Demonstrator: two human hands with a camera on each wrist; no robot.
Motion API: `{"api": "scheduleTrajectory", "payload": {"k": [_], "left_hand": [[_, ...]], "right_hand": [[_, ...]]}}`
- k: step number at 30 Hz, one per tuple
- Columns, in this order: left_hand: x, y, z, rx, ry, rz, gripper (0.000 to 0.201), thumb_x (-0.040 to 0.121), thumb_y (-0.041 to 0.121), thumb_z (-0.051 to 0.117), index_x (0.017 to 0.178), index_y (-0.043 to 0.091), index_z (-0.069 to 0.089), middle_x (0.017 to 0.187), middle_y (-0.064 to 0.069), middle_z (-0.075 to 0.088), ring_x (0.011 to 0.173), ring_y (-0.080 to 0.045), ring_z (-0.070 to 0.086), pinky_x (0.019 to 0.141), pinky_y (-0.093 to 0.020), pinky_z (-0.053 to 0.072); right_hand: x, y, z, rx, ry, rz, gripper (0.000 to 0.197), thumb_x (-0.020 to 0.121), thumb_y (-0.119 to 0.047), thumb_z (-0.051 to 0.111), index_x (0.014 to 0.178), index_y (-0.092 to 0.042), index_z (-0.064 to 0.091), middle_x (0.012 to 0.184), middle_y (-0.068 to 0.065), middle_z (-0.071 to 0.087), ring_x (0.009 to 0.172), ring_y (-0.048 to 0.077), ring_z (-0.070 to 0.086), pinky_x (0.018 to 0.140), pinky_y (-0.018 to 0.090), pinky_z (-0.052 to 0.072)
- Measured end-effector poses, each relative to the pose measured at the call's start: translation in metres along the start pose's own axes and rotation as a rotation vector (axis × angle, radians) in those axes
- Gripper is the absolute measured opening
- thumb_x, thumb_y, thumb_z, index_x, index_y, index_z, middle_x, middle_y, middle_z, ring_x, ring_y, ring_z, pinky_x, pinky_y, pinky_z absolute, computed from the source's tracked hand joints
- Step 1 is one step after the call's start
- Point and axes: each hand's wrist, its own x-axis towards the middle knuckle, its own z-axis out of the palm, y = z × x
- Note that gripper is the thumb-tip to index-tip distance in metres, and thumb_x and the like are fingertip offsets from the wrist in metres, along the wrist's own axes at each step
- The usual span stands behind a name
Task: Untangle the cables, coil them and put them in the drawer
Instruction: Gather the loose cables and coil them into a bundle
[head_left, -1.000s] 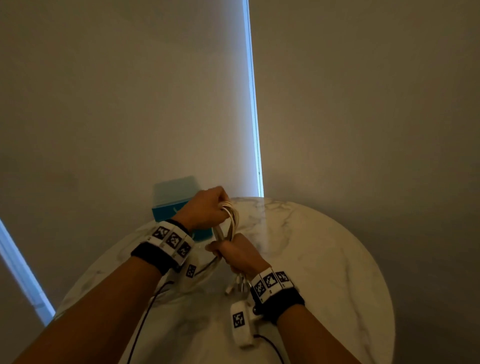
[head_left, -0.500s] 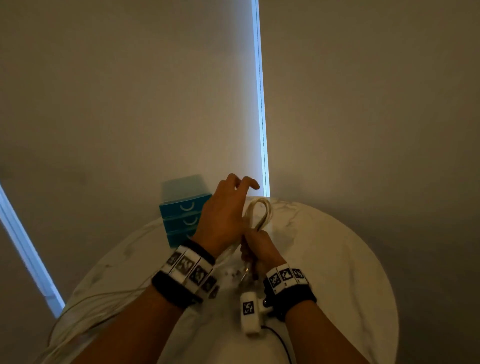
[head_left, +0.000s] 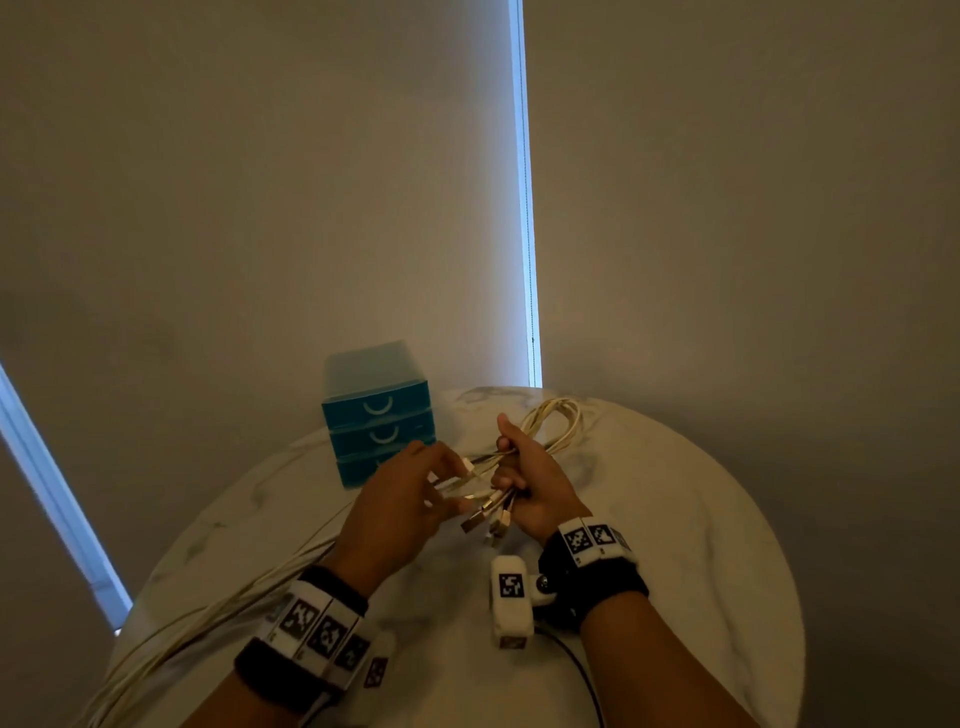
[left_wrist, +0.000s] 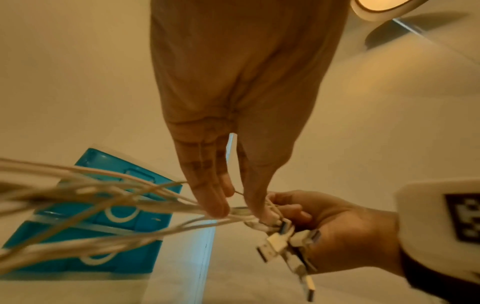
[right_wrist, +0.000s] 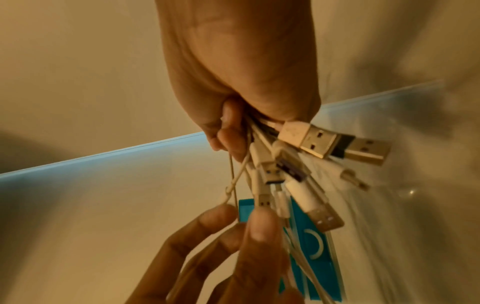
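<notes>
Several white cables form a looped bundle over the marble table. My right hand grips this bundle in its fist, the loop sticking out toward the wall and the USB plugs hanging out below. In the right wrist view the right hand is curled round the plugs. My left hand sits just left of it and pinches a thin white strand by the plugs. The teal drawer unit, its drawers all closed, stands behind the hands.
Long cable strands trail from the hands across the table and over its left edge. The drawer unit stands near the table's far-left rim against the wall. A bright window strip runs down the wall behind.
My left hand came down from above the loop to the plug end and now pinches a strand. The loop in my right hand has tipped away to the right.
</notes>
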Motion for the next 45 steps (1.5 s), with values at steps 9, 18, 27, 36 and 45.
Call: {"api": "scheduleTrajectory", "payload": {"k": [9, 18, 27, 36, 45], "left_hand": [[0.015, 0.013, -0.014, -0.292, -0.166, -0.037, 0.036, 0.087, 0.044, 0.084, 0.117, 0.028, 0.072, 0.094, 0.003, 0.08, 0.073, -0.011, 0.079, 0.074, -0.035, 0.068], [0.02, 0.015, -0.002, 0.048, -0.195, -0.076, 0.024, 0.086, 0.048, 0.086, 0.096, 0.032, 0.071, 0.076, 0.012, 0.077, 0.06, -0.005, 0.073, 0.064, -0.025, 0.06], [0.022, 0.033, 0.004, 0.648, -0.023, 0.303, 0.038, 0.097, 0.067, 0.06, 0.122, 0.04, 0.066, 0.104, 0.009, 0.075, 0.086, -0.011, 0.069, 0.061, -0.024, 0.035], [0.029, 0.031, 0.004, 0.648, -0.091, 0.194, 0.038, 0.101, 0.062, 0.059, 0.109, 0.029, 0.076, 0.098, 0.007, 0.076, 0.086, -0.011, 0.07, 0.074, -0.029, 0.055], [0.024, 0.034, 0.0, 0.428, -0.165, 0.071, 0.021, 0.092, 0.05, 0.077, 0.094, 0.03, 0.08, 0.091, 0.012, 0.078, 0.083, -0.007, 0.07, 0.072, -0.024, 0.055]], "right_hand": [[0.003, 0.0, -0.005, -0.087, 0.066, -0.031, 0.037, 0.096, -0.041, 0.076, 0.079, -0.016, 0.056, 0.052, -0.005, 0.033, 0.04, 0.007, 0.028, 0.037, 0.019, 0.025], [0.0, 0.002, -0.005, -0.002, 0.046, 0.005, 0.038, 0.096, -0.041, 0.077, 0.076, -0.017, 0.055, 0.048, -0.005, 0.033, 0.036, 0.008, 0.03, 0.035, 0.019, 0.031], [0.003, 0.004, -0.007, 0.096, 0.059, 0.043, 0.037, 0.097, -0.04, 0.076, 0.077, -0.018, 0.055, 0.048, -0.002, 0.039, 0.037, 0.009, 0.041, 0.041, 0.024, 0.046], [-0.003, 0.001, -0.003, 0.112, 0.049, 0.042, 0.039, 0.099, -0.042, 0.073, 0.074, -0.019, 0.053, 0.048, -0.002, 0.028, 0.038, 0.009, 0.038, 0.039, 0.024, 0.043], [-0.001, 0.0, -0.005, 0.11, 0.037, 0.035, 0.038, 0.098, -0.038, 0.075, 0.075, -0.017, 0.053, 0.05, -0.003, 0.031, 0.038, 0.008, 0.035, 0.04, 0.021, 0.042]]}}
